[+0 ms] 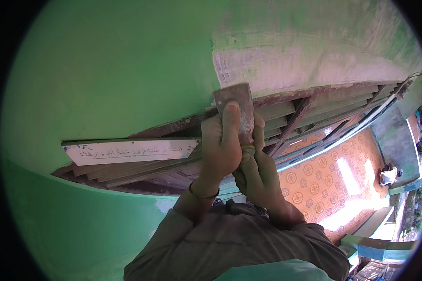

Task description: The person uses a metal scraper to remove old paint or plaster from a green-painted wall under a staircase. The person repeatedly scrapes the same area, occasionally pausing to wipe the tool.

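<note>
A paint scraper (244, 95) with a wide, stained metal blade points up at the wall, its edge by the border where green paint (140, 70) meets a pale, bared patch (267, 58). My left hand (217, 147) is closed around the blade, its thumb pressed flat along the face and its fingers behind. Just below, my right hand (261, 180) is wrapped round the handle, which its fingers mostly hide. Whether the blade's edge touches the wall, I cannot tell.
Under the painted wall runs a brown wooden frame with louvre slats (272, 122). A white lettered sign (136, 152) leans along it, left of my hands. Orange patterned floor tiles (309, 187) lie far below on the right, with a white-and-dark object (388, 176) at their far edge.
</note>
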Demonstrator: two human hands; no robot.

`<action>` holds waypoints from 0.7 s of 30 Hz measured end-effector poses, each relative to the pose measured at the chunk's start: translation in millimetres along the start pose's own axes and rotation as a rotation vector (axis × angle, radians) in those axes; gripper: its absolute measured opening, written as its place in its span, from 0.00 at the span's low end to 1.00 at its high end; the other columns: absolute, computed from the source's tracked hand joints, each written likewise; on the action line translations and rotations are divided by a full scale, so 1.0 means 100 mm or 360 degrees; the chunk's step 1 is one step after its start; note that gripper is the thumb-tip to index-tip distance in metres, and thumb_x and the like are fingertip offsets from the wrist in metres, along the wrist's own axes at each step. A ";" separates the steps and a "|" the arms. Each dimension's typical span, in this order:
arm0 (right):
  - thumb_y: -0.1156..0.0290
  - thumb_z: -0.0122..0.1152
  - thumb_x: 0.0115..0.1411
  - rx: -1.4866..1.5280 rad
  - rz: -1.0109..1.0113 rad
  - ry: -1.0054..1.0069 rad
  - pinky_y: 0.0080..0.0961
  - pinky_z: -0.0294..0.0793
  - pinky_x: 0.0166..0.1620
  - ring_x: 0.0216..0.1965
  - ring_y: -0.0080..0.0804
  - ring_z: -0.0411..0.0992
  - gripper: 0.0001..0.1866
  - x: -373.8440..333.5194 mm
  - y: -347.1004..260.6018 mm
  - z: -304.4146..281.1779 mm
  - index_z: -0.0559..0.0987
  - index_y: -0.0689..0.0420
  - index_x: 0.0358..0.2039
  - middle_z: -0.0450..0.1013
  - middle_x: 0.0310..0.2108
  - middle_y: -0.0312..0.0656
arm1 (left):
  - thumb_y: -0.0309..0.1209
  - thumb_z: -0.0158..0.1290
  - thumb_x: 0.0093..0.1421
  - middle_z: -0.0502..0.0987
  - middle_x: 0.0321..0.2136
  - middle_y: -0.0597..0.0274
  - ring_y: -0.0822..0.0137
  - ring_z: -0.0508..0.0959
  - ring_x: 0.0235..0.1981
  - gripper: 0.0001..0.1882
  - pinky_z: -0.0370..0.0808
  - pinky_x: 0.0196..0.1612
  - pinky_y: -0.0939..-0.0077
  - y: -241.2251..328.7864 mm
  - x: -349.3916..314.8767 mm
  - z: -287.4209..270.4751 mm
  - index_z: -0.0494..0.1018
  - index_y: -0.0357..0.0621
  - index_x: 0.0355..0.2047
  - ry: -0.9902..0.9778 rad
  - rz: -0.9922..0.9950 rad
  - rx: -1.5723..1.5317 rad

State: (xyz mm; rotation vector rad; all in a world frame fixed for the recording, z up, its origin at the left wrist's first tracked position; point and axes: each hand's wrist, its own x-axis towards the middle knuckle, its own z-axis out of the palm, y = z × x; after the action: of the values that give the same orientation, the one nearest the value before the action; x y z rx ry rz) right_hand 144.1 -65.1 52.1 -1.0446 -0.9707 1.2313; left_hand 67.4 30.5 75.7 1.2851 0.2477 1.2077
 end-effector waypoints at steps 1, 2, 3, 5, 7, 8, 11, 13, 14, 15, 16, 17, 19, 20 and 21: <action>0.68 0.41 0.73 -0.0025 -0.0111 0.0016 0.20 0.60 0.23 0.19 0.16 0.59 0.15 0.00 0.01 0.00 0.71 0.60 0.30 0.63 0.18 0.30 | 0.42 0.36 0.77 0.74 0.18 0.59 0.72 0.74 0.17 0.28 0.70 0.20 0.78 -0.01 0.01 0.00 0.75 0.31 0.32 0.0055 0.0002 0.0074; 0.68 0.41 0.73 -0.0046 -0.0155 0.0009 0.20 0.60 0.23 0.19 0.16 0.59 0.15 0.00 0.01 0.00 0.71 0.60 0.30 0.62 0.18 0.30 | 0.42 0.36 0.77 0.74 0.18 0.59 0.72 0.74 0.17 0.28 0.70 0.20 0.78 -0.01 0.00 0.00 0.75 0.31 0.32 0.0065 0.0042 0.0127; 0.68 0.41 0.73 -0.0041 -0.0165 0.0028 0.20 0.60 0.23 0.18 0.17 0.59 0.15 -0.01 0.02 0.00 0.71 0.60 0.30 0.62 0.17 0.30 | 0.42 0.36 0.77 0.74 0.18 0.59 0.72 0.74 0.17 0.28 0.70 0.20 0.78 -0.02 0.00 0.00 0.75 0.31 0.32 0.0078 0.0059 0.0180; 0.68 0.41 0.73 -0.0066 -0.0187 0.0010 0.20 0.60 0.23 0.18 0.17 0.59 0.15 -0.02 0.02 0.00 0.71 0.60 0.30 0.62 0.17 0.30 | 0.42 0.36 0.77 0.74 0.18 0.58 0.71 0.74 0.17 0.28 0.70 0.20 0.78 -0.02 -0.02 0.01 0.75 0.31 0.32 0.0090 -0.0053 0.0079; 0.68 0.41 0.73 -0.0051 -0.0169 0.0015 0.20 0.60 0.23 0.18 0.17 0.60 0.15 -0.03 0.01 0.00 0.71 0.60 0.30 0.63 0.17 0.30 | 0.42 0.36 0.77 0.74 0.18 0.57 0.71 0.74 0.17 0.28 0.70 0.20 0.78 0.00 -0.02 0.02 0.75 0.31 0.31 0.0091 -0.0111 0.0030; 0.68 0.41 0.73 -0.0035 -0.0140 0.0021 0.20 0.60 0.23 0.18 0.17 0.60 0.15 -0.03 0.01 0.00 0.71 0.60 0.30 0.63 0.17 0.31 | 0.43 0.36 0.77 0.74 0.17 0.57 0.71 0.74 0.16 0.29 0.70 0.20 0.78 0.00 -0.02 0.03 0.75 0.31 0.31 0.0092 -0.0117 0.0028; 0.67 0.41 0.73 -0.0061 -0.0205 0.0003 0.21 0.59 0.23 0.18 0.17 0.60 0.15 -0.01 -0.02 0.01 0.71 0.60 0.30 0.63 0.17 0.31 | 0.44 0.36 0.77 0.74 0.17 0.57 0.71 0.74 0.16 0.29 0.69 0.19 0.78 0.03 0.02 0.02 0.75 0.31 0.30 0.0077 -0.0039 0.0017; 0.67 0.41 0.73 -0.0083 -0.0221 0.0023 0.21 0.59 0.23 0.18 0.16 0.60 0.15 0.00 -0.02 0.03 0.71 0.60 0.30 0.64 0.17 0.30 | 0.44 0.36 0.77 0.74 0.17 0.57 0.71 0.74 0.16 0.29 0.69 0.19 0.78 0.06 0.02 0.03 0.75 0.32 0.30 0.0094 -0.0061 0.0029; 0.67 0.41 0.73 -0.0086 -0.0206 0.0048 0.21 0.59 0.23 0.18 0.16 0.60 0.16 0.00 -0.03 0.04 0.71 0.60 0.30 0.64 0.17 0.30 | 0.44 0.36 0.77 0.74 0.16 0.57 0.71 0.74 0.16 0.29 0.69 0.19 0.77 0.07 0.02 0.03 0.75 0.32 0.30 0.0112 -0.0109 0.0048; 0.67 0.40 0.73 -0.0076 -0.0185 0.0046 0.21 0.59 0.23 0.18 0.16 0.60 0.16 0.00 -0.03 0.05 0.71 0.60 0.30 0.64 0.17 0.30 | 0.45 0.36 0.77 0.73 0.16 0.58 0.71 0.74 0.16 0.29 0.69 0.19 0.77 0.08 0.02 0.04 0.75 0.32 0.30 0.0114 -0.0104 0.0042; 0.67 0.40 0.73 -0.0052 -0.0184 0.0066 0.21 0.59 0.23 0.19 0.16 0.59 0.16 0.00 -0.03 0.05 0.71 0.60 0.30 0.63 0.17 0.30 | 0.44 0.36 0.77 0.73 0.16 0.58 0.71 0.74 0.16 0.29 0.69 0.19 0.77 0.07 0.03 0.04 0.75 0.32 0.30 0.0085 -0.0108 0.0072; 0.67 0.40 0.73 -0.0016 -0.0157 0.0058 0.21 0.59 0.23 0.19 0.16 0.59 0.16 -0.01 -0.02 0.05 0.70 0.60 0.30 0.63 0.17 0.30 | 0.44 0.36 0.77 0.73 0.16 0.58 0.71 0.74 0.16 0.29 0.69 0.19 0.77 0.07 0.03 0.05 0.75 0.32 0.30 0.0054 -0.0073 0.0069; 0.67 0.40 0.73 0.0036 -0.0127 0.0034 0.21 0.59 0.23 0.18 0.15 0.59 0.16 -0.02 -0.01 0.03 0.70 0.60 0.30 0.63 0.17 0.30 | 0.44 0.36 0.77 0.73 0.16 0.58 0.71 0.73 0.15 0.29 0.68 0.19 0.77 0.05 0.04 0.07 0.75 0.32 0.29 0.0051 -0.0038 0.0082; 0.68 0.40 0.73 0.0049 -0.0139 0.0018 0.21 0.58 0.23 0.18 0.15 0.59 0.16 -0.03 -0.01 0.01 0.70 0.60 0.30 0.63 0.17 0.30 | 0.44 0.36 0.77 0.73 0.15 0.58 0.71 0.72 0.14 0.30 0.68 0.18 0.78 0.05 0.04 0.07 0.75 0.33 0.29 0.0070 -0.0027 0.0097; 0.68 0.40 0.73 0.0078 -0.0137 0.0035 0.20 0.58 0.23 0.18 0.15 0.58 0.16 -0.02 0.00 -0.01 0.70 0.60 0.30 0.63 0.17 0.30 | 0.44 0.35 0.77 0.72 0.15 0.59 0.71 0.71 0.13 0.30 0.67 0.17 0.78 0.04 0.05 0.08 0.75 0.33 0.28 0.0120 -0.0051 0.0126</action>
State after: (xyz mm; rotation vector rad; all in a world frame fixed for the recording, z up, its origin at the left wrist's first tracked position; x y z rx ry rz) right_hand 144.8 -67.5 51.8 -0.9665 -0.9544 1.1651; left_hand 72.7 28.9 83.7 1.3006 0.3730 1.2311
